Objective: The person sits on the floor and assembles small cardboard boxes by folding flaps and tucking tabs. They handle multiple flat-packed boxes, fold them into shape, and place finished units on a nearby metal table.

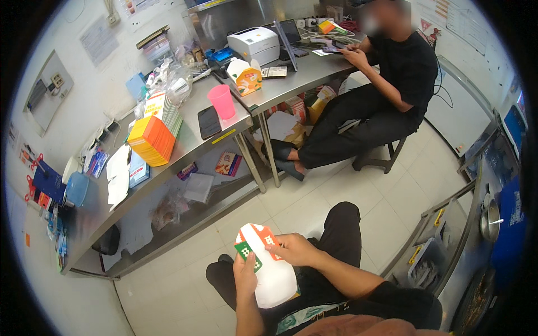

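A pink cup (222, 102) stands beside a dark phone (209, 123) on a steel table (189, 144), a white printer (255, 46) farther back.

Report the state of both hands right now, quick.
Left hand: closed on the white carton, thumb at its green panel.
Right hand: closed on the white carton, at its orange panel.

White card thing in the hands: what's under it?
Dark trousers show on both sides of the white card, which the left hand and right hand hold. What lies directly underneath is covered by the card, so I can't tell.
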{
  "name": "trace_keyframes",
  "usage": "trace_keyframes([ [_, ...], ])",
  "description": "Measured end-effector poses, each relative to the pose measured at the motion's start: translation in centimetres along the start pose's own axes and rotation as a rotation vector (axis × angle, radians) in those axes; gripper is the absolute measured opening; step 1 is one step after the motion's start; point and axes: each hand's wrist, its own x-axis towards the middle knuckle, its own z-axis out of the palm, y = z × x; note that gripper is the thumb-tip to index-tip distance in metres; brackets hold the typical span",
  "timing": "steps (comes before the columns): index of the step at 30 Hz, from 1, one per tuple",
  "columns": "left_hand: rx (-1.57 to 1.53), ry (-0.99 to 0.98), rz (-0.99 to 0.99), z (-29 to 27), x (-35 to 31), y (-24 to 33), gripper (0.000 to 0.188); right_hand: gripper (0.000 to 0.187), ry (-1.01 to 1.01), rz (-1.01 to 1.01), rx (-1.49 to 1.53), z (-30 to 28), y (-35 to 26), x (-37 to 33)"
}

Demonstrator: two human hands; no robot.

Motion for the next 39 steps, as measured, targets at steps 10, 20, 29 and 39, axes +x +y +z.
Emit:
trace_keyframes([
  [10, 0.816, -0.036, -0.123, 0.6, -0.9, 1.4, 0.059, 0.032, 0.154, -0.248, -0.223, 1.9, 2.1, -1.1],
  [20, 0.515, -0.199, -0.145, 0.7, -1.7, 1.3, 0.058, 0.035, -0.031, -0.377, 0.125, 2.1, 1.9, -0.4],
  [29, 0.076, 0.079, -0.15, -1.6, -2.0, 0.0, 0.042, 0.041, -0.268, -0.053, 0.171, -0.1, 3.1, -0.6],
  [39, -0.144, -0.068, 0.131, 0.8, -2.0, 2.1, 0.074, 0.048, 0.014, -0.015, 0.857, 1.3, 0.2, 0.5],
])
